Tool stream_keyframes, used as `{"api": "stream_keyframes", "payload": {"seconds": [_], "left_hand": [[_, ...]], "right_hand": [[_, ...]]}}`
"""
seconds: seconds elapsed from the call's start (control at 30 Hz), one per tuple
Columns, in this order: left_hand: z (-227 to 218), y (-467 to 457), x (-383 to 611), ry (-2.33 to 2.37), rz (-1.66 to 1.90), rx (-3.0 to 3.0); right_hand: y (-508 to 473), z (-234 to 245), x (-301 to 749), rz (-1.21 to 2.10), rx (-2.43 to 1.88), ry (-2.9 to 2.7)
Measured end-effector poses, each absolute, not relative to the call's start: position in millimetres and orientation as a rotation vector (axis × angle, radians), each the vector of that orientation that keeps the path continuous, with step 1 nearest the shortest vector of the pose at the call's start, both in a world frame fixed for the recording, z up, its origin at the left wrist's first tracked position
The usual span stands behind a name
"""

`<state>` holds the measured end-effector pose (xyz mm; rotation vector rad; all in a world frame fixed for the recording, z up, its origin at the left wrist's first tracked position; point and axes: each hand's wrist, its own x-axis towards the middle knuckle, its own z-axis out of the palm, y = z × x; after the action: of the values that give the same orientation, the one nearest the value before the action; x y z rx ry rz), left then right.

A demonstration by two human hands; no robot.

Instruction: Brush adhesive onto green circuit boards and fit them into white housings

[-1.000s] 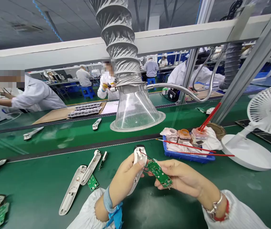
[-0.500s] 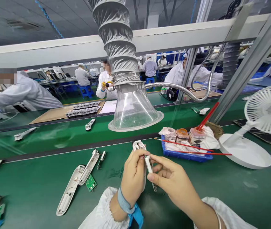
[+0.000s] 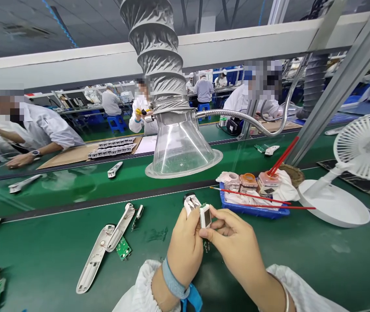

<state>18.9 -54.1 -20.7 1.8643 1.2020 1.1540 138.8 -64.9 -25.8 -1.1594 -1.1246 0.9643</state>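
Over the green bench (image 3: 54, 260), a white plastic housing (image 3: 191, 204) is gripped by the left hand (image 3: 185, 247), fingers curled round it. A small white-framed module (image 3: 205, 216) is pinched by the right hand (image 3: 233, 242), just beside the housing. White housing shells (image 3: 95, 260) and a green circuit board (image 3: 123, 248) lie to the left, a blue tray (image 3: 253, 211) to the right.

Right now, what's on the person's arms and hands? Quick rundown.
Left hand and right hand are bare, no gloves. White sleeves with gathered, ruffled cuffs: left sleeve, right sleeve. Left wrist: blue wristband with a blue strap. Right wrist: thin silver bangle.
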Motion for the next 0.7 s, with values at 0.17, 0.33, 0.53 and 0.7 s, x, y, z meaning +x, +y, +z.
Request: {"api": "stream_keyframes", "payload": {"seconds": [0.17,0.33,0.53,0.7], "left_hand": [[-23,-57,21,1.151,1.199,1.681],[-18,-63,23,0.976,1.202,1.401],[-14,-64,24,1.054,1.209,1.307],[-19,-66,28,1.054,1.184,1.257]], "right_hand": [[-64,-27,139,0.899,-1.158,-1.151],[-65,-23,138,0.681,-1.139,-1.286],[-65,-26,134,0.418,-1.121,-1.449],[-67,-32,134,0.15,-1.098,-1.581]]}}
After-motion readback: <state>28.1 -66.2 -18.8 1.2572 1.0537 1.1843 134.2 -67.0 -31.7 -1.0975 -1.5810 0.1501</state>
